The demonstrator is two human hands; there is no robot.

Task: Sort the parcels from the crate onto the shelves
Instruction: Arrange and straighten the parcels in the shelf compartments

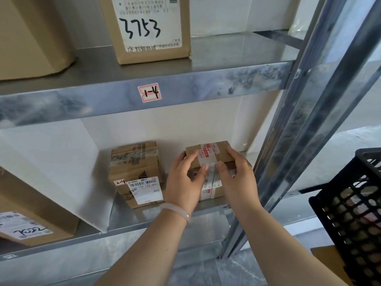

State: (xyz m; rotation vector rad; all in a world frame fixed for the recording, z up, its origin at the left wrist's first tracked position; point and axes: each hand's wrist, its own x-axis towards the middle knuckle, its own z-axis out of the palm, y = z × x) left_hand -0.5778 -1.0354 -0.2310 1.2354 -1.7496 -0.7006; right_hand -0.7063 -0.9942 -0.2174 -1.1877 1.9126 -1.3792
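Evidently mid-placement, the left hand (185,178) and right hand (237,176) clasp a small taped parcel (208,153) from both sides on the lower shelf (165,215), thumbs on its near edge; next, release and withdraw toward the black crate (350,213) beyond the right fingers, contents unclear.

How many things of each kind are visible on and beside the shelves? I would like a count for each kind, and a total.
Cardboard parcels: 6, namely the one marked 3753, a plain one at upper left, the one marked 7022, the barcoded one, the one held by both hands and the one beneath it.
Black crates: 1.
Shelf stickers: 1.
Total: 8
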